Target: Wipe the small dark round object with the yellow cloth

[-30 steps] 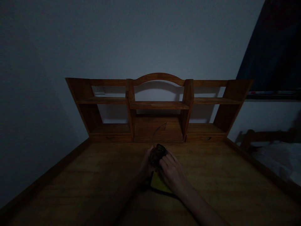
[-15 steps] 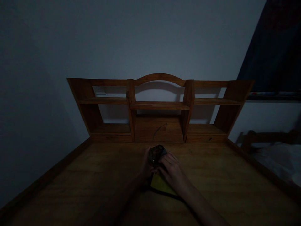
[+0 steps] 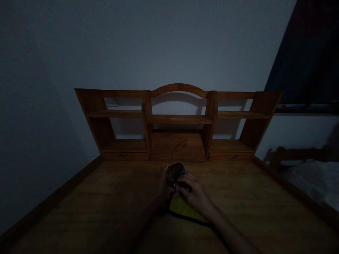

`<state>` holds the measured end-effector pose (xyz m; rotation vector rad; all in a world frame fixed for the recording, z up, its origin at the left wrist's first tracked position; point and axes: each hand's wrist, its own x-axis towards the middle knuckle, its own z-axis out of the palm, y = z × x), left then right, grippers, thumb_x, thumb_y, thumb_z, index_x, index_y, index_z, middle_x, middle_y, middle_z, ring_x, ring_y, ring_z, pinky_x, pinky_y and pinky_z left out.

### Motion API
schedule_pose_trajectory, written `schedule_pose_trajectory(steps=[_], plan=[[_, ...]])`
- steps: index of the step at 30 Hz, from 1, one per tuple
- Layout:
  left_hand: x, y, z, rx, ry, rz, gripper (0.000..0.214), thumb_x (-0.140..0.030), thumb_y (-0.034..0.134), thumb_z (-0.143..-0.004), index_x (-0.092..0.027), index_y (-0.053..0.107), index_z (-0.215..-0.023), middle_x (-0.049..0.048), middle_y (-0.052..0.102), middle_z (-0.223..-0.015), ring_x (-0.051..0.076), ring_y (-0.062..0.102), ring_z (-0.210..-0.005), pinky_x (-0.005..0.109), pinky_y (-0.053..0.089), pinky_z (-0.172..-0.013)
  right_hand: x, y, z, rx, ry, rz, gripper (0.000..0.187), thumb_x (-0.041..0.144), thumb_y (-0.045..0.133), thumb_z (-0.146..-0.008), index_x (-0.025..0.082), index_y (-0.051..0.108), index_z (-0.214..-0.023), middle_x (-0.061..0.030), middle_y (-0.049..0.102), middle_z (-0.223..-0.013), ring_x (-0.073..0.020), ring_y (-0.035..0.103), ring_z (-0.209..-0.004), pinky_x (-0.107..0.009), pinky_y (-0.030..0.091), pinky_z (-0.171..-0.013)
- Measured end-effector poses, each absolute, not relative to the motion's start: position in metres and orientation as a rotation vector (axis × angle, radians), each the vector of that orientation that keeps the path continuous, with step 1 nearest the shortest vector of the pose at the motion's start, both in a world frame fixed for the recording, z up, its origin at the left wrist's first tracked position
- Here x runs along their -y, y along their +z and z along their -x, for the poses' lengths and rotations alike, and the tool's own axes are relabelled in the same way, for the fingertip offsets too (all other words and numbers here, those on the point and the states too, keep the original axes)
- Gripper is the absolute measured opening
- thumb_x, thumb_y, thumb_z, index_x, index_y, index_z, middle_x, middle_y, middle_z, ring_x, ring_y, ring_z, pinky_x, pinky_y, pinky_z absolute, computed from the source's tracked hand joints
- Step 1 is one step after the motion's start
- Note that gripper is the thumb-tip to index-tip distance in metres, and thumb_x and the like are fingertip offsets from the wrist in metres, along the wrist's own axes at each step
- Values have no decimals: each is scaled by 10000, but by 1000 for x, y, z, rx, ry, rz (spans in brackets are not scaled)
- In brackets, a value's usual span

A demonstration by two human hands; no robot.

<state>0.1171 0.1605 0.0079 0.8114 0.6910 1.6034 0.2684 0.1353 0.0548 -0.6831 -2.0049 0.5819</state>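
Observation:
In the dim light my left hand (image 3: 163, 186) is closed round the left side of a dark, rounded object (image 3: 174, 173) with small shiny highlights; its kind cannot be made out. My right hand (image 3: 194, 194) is at the object's lower right, thumb and fingers curled in a pinch. A dark strip-like part (image 3: 185, 185) shows between those fingers; whether it belongs to the rounded object is unclear. Beneath the hands lies a flat yellow-green item (image 3: 182, 210) with a dark edge, partly hidden by my right hand and wrist.
A wooden desk (image 3: 111, 197) spreads around my hands, with raised rims at both sides. At its back stands a wooden shelf unit (image 3: 180, 120) against a pale wall. To the right are a dark window-like panel (image 3: 307, 60) and pale crumpled fabric (image 3: 315, 180).
My right hand has shifted slightly right and down from the rounded object, and the dark strip now shows between its fingers. My left hand stays round the object.

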Motion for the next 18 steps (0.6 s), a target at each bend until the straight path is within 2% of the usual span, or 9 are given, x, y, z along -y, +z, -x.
schedule_pose_trajectory(steps=[2, 3, 5, 8, 12, 15, 18], plan=[[-159, 18, -121, -686, 1542, -689, 553, -474, 765, -578, -182, 596, -1017, 33, 693, -857, 221, 639, -795, 306, 513, -692, -135, 54, -266, 1929, 652, 711, 170, 151, 671, -779, 212, 662, -937, -32, 661, -966, -197, 596, -961, -315, 461, -848], [-158, 23, -123, -666, 1475, -621, 510, -584, 664, -654, -152, 625, -923, 48, 693, -796, 226, 643, -775, 320, 515, -702, -134, 54, -265, 1886, 701, 736, 162, 185, 689, -769, 213, 669, -927, -28, 664, -962, -199, 601, -945, -311, 461, -839], [-157, 32, -125, -588, 1405, -549, 519, -645, 563, -716, -143, 645, -817, 57, 693, -775, 226, 651, -762, 335, 514, -730, -133, 55, -264, 1779, 844, 805, 189, 260, 720, -746, 216, 682, -925, -18, 679, -946, -202, 617, -904, -301, 469, -811], [-157, 38, -126, -599, 1450, -557, 434, -587, 614, -712, -158, 650, -767, 26, 674, -706, 200, 646, -701, 313, 505, -721, -134, 57, -263, 1597, 1120, 884, 281, 356, 757, -696, 201, 693, -921, -11, 703, -860, -207, 636, -816, -283, 483, -721], [-152, 36, -125, -742, 1510, -836, 348, -460, 688, -700, -172, 661, -893, 43, 695, -813, 218, 649, -807, 306, 498, -754, -138, 53, -262, 1310, 1407, 823, 318, 395, 756, -699, 177, 701, -923, -26, 715, -853, -196, 648, -771, -270, 489, -687], [-149, 37, -124, -856, 1503, -1084, 363, -370, 742, -667, -191, 656, -972, 63, 700, -918, 244, 635, -920, 326, 496, -813, -142, 48, -260, 1082, 1588, 704, 330, 383, 755, -711, 174, 700, -959, -47, 724, -898, -197, 665, -789, -286, 504, -739], [-147, 43, -122, -916, 1476, -1218, 471, -261, 821, -564, -201, 659, -1002, 64, 691, -1006, 260, 610, -1013, 352, 478, -896, -147, 47, -262, 915, 1720, 643, 335, 401, 756, -705, 163, 708, -936, -69, 731, -889, -205, 677, -772, -301, 521, -741]])
